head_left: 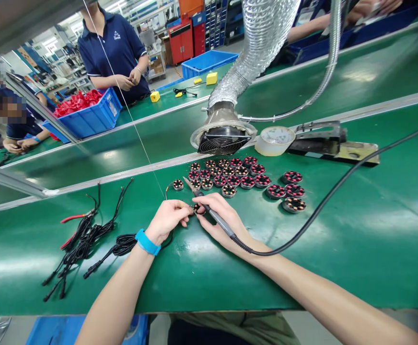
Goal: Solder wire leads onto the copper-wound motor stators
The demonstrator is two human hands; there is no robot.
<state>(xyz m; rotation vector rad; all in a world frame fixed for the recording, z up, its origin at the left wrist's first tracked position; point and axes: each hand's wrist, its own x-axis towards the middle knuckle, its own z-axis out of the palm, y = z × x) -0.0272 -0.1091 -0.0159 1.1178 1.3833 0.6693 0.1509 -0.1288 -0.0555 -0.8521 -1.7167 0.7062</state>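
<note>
My left hand [168,219], with a blue wristband, pinches a small round wound stator [196,208] on the green bench. A black cable runs from under that hand. My right hand [221,218] grips a soldering iron [209,211] like a pen, its tip pointing up and left just past the stator. The iron's black cord [324,201] trails off to the right. A thin solder wire [137,134] hangs down towards my hands. One stator [178,184] lies alone close by.
Several red-wound stators [238,176] lie in a cluster behind my hands, under a fume extractor hose [223,136]. A tape roll [274,140] and dispenser [324,139] sit right. Black cables [83,239] lie left. Other people work beyond, near a blue bin [90,117] of red parts.
</note>
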